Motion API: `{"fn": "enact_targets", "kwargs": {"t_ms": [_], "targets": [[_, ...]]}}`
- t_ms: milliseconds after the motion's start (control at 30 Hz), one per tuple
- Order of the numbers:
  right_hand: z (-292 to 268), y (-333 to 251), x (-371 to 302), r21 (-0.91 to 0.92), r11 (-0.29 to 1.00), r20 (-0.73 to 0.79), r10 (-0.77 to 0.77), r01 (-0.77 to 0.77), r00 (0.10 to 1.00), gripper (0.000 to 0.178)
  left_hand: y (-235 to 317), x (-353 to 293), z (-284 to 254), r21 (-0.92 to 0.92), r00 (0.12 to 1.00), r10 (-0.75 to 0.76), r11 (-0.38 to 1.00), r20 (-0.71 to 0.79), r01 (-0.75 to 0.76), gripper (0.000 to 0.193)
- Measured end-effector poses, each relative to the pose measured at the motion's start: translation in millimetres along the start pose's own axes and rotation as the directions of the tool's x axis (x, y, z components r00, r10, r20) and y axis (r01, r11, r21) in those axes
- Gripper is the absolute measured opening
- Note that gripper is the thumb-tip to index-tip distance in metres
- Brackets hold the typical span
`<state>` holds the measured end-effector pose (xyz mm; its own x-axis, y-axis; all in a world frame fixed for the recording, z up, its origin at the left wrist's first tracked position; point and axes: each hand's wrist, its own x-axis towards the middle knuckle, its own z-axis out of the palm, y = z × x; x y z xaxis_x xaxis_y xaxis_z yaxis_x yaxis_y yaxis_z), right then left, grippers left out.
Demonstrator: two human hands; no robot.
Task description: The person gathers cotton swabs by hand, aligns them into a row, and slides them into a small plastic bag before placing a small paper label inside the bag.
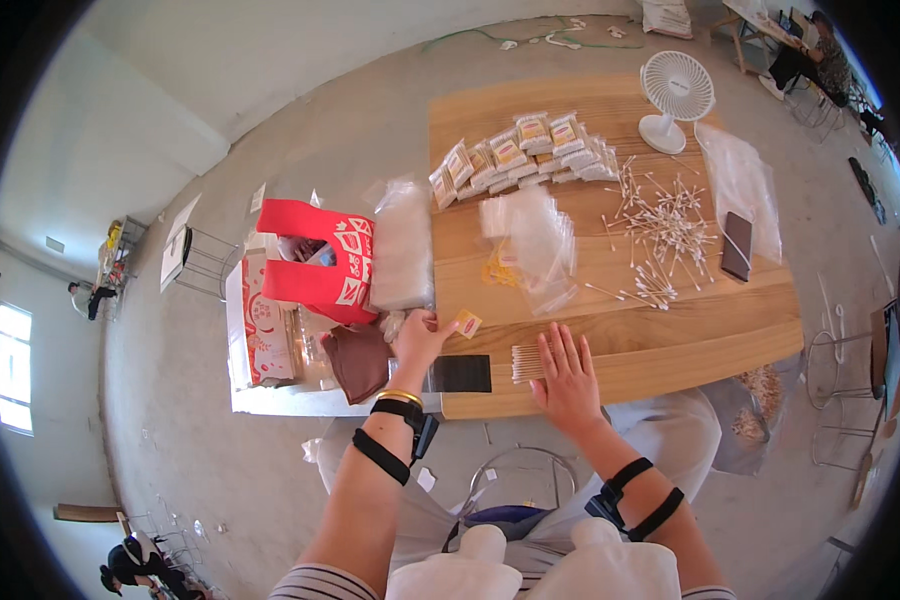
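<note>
My left hand (418, 345) is at the table's near-left edge, fingers closed, with a small yellow-and-white card (468, 322) at its thumb side. Just below that hand lies a flat black rectangle (462, 373). My right hand (568, 378) rests palm down, its fingers stretched out, beside and partly over a neat row of cotton swabs (525, 364). Ahead of both hands is a spread of clear plastic bags (540, 240), with several yellow cards (500, 268) at its left side.
Packed swab bags (515, 150) are piled at the back. Loose swabs (670, 225) lie scattered on the right, near a dark phone-like slab (737, 246), clear plastic (745, 185) and a white fan (677, 90). On the left stand a red bag (320, 265) and a stack of clear bags (403, 245).
</note>
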<state>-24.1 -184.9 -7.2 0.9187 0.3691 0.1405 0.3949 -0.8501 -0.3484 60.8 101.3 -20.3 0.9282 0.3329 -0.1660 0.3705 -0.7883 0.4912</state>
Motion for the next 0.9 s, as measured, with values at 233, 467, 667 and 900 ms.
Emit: {"fn": "enact_targets", "kwargs": {"t_ms": [233,467,667,900], "targets": [[3,0,-2,-0.082,0.997,0.002,-0.007,0.007,1.0,0.075,-21,-7,-21,-0.167,0.998,0.056,0.984,-0.019,-0.059,0.029],[24,-30,10,-0.087,0.996,0.011,0.038,-0.036,0.999,0.074,35,-94,-12,-0.683,0.94,-0.08,0.667,0.332,0.298,0.015],[25,-38,11,-0.028,0.999,-0.034,0.04,-0.041,0.999,0.073,38,-109,16,-0.711,0.952,-0.032,0.658,0.303,0.248,0.012],[23,-39,12,-0.022,0.998,-0.027,0.058,-0.058,0.998,0.073,42,-105,7,-0.665,0.925,-0.056,0.679,0.375,0.311,0.017]]}}
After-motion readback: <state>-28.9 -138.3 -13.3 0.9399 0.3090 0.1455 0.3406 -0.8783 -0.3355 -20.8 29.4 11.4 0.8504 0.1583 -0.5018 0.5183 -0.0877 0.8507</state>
